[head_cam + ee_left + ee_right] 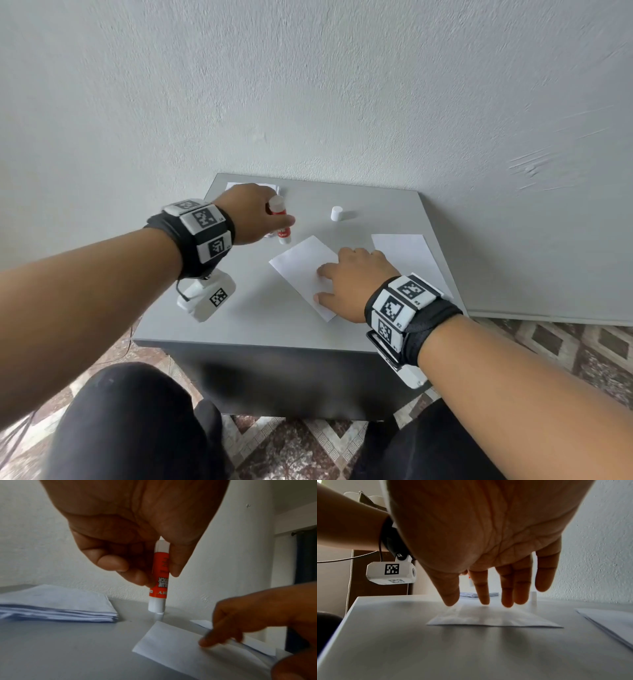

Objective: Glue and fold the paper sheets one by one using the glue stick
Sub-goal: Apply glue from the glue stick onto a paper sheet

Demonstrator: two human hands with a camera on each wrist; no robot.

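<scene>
A white paper sheet (301,270) lies in the middle of the grey table (239,308), turned at an angle. My right hand (346,281) rests on it with straight fingers (482,595) touching the paper (491,619). My left hand (253,216) grips a red and white glue stick (279,221) upright, cap off, its tip (158,612) down on the table just beyond the sheet's far corner (180,646). The glue stick (159,581) is pinched between thumb and fingers.
The white cap (336,213) stands at the back of the table. A stack of folded sheets (56,607) lies at the back left, partly hidden by my left hand in the head view. Another pile of sheets (407,257) lies at the right edge. A wall rises behind.
</scene>
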